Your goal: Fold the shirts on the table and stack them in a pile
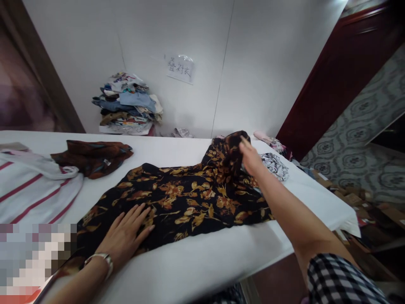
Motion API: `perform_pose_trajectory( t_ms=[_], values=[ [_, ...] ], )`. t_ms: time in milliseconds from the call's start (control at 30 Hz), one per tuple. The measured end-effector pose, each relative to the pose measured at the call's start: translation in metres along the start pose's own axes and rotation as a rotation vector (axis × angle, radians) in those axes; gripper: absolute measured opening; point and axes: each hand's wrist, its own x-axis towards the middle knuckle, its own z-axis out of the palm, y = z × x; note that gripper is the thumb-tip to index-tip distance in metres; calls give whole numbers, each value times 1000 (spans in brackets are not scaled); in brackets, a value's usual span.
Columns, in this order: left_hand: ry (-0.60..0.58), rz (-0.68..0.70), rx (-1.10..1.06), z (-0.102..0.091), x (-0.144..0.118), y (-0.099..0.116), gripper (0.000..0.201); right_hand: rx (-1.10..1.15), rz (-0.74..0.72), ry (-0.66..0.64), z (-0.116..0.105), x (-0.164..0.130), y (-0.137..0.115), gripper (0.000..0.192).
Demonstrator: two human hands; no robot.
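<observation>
A black shirt (190, 194) with a gold and rust floral print lies spread across the white table. My left hand (125, 232) rests palm down on its left part, fingers stretched and slightly apart. At the shirt's far right, my right hand (250, 157) grips a bunched part of it, seemingly a sleeve, raised off the table. The fingertips there are slightly blurred and partly hidden by the cloth.
A brown garment (95, 157) and a white garment with red stripes (34, 185) lie at left. Behind them stands a pile of clothes (128, 103) against the wall. A black-and-white patterned cloth (274, 166) sits beyond my right forearm. A handwritten paper sign (179, 68) hangs on the wall.
</observation>
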Motion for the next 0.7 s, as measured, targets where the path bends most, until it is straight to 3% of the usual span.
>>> perform_pose_trajectory(
  t_ms=[100,133,167,300,367,467,567,633,700],
  values=[
    [7,-116,-153,-17,8,8,57,-382,-28,-454,32,-54,-14,42],
    [41,-145,-219,-24,10,11,60,-450,-17,-521,34,-69,-13,39],
    [86,-166,-287,-31,12,13,61,-498,1,-509,33,-82,-10,35],
    [194,-190,-492,-51,18,26,62,-628,52,-131,-2,-116,18,28],
    [179,-191,-532,-54,24,40,60,-694,9,-103,-20,-130,32,29],
    [132,-123,-577,-54,41,73,57,-793,-86,-147,-25,-149,42,37],
    [82,-73,-687,-54,62,110,56,-909,-242,-214,-1,-159,36,45],
    [53,-105,-833,-55,74,130,55,-997,-397,-359,26,-162,26,49],
    [27,-162,-1022,-57,81,142,57,-1032,-538,-627,52,-165,16,47]
  ],
)
